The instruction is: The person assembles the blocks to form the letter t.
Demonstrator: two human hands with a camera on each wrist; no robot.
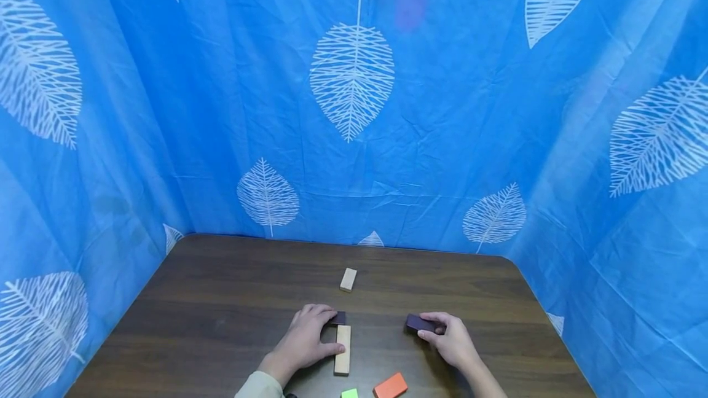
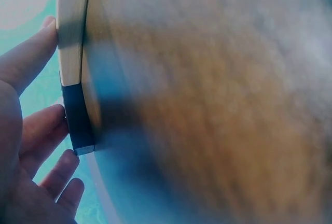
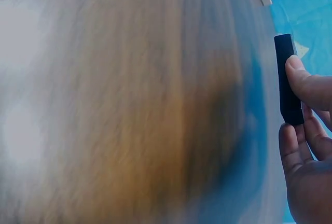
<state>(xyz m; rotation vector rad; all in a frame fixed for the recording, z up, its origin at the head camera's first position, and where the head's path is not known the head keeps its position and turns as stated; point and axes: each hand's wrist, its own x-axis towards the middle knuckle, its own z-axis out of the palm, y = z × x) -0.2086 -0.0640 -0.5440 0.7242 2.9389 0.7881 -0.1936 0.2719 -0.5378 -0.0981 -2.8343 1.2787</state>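
In the head view my left hand (image 1: pixel 303 338) rests at a light wooden block (image 1: pixel 343 358) and a dark block (image 1: pixel 341 318) lying end to end. Its thumb touches the wooden block (image 2: pixel 71 37), while a fingertip meets the side of the dark block (image 2: pixel 79 115), as the left wrist view shows. To the right, my right hand (image 1: pixel 452 339) pinches a second dark block (image 1: pixel 418 323) between thumb and fingers. The right wrist view has that dark block (image 3: pixel 287 79) under the thumb, apart from the others.
Farther back on the brown table (image 1: pixel 243 275) lies another light wooden block (image 1: pixel 348 279). An orange block (image 1: pixel 390 386) and a partly cut-off green block (image 1: pixel 350 394) are near the bottom of the head view. A blue leaf-patterned curtain (image 1: pixel 431 140) surrounds the table's back and sides.
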